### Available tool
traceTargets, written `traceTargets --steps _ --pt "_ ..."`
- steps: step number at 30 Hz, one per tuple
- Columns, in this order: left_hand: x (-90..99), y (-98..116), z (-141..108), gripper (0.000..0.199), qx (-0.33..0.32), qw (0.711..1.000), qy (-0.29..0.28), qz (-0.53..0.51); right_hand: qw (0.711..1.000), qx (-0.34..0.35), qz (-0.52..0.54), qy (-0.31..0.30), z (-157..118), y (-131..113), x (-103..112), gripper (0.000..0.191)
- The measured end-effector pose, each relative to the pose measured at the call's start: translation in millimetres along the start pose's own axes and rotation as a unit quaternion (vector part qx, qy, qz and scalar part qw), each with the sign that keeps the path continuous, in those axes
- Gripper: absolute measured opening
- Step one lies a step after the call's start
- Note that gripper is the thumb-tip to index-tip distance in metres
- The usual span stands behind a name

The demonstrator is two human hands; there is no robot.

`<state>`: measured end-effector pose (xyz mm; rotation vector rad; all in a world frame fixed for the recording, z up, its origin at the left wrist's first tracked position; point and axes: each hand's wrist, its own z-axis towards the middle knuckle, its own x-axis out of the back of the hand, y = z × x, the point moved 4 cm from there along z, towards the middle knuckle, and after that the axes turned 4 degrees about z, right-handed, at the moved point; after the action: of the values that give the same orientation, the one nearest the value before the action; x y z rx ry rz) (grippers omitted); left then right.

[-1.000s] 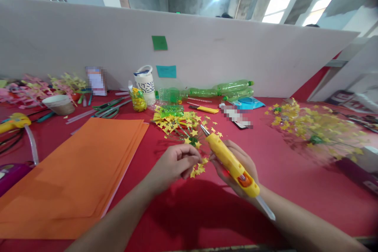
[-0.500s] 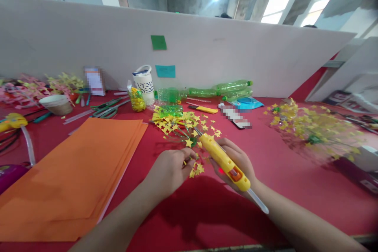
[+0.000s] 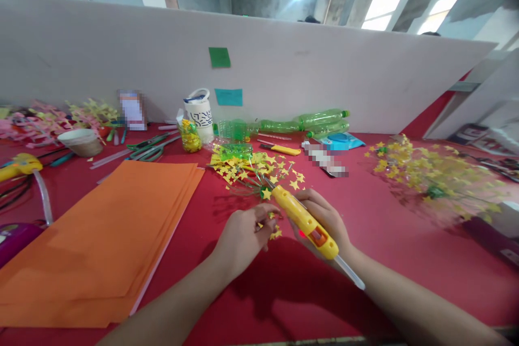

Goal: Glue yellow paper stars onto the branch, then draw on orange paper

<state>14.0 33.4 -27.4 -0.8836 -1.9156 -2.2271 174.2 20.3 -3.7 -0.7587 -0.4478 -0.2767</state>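
Note:
A yellow glue gun (image 3: 306, 221) is gripped in my right hand (image 3: 326, 216), its nozzle pointing up and left, a clear glue stick jutting from its rear. My left hand (image 3: 245, 235) is just left of it, fingers curled together; what they pinch, if anything, is hidden. Beyond the fingertips lies a green plastic piece with thin strips (image 3: 253, 189), close to the nozzle. One yellow star (image 3: 266, 193) shows at its centre. More loose yellow paper stars (image 3: 227, 170) are scattered behind, and a few lie beside my left fingers.
Orange paper sheets (image 3: 89, 232) are stacked at left. Scissors (image 3: 148, 151), a white cup (image 3: 200, 119), a yellow cutter (image 3: 286, 150) and green plastic bottles (image 3: 324, 119) stand or lie along the partition (image 3: 324, 70). A star-covered arrangement (image 3: 430, 167) occupies the right side.
My left hand has shifted slightly right, closer to the glue gun, and its fingers have moved. The glue gun has moved slightly left. The view has shifted a little.

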Motion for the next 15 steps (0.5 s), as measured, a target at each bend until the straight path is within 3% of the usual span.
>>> traceTargets --steps 6,15 --pt "-7.9 -2.0 3.2 0.030 0.052 0.984 -0.037 -0.169 1.000 0.004 -0.008 -0.016 -1.5 3.7 -1.0 0.006" --pt "-5.8 -0.4 6.3 0.014 0.040 0.977 0.018 -0.207 0.999 0.006 -0.009 -0.036 0.4 6.2 -4.3 0.007"
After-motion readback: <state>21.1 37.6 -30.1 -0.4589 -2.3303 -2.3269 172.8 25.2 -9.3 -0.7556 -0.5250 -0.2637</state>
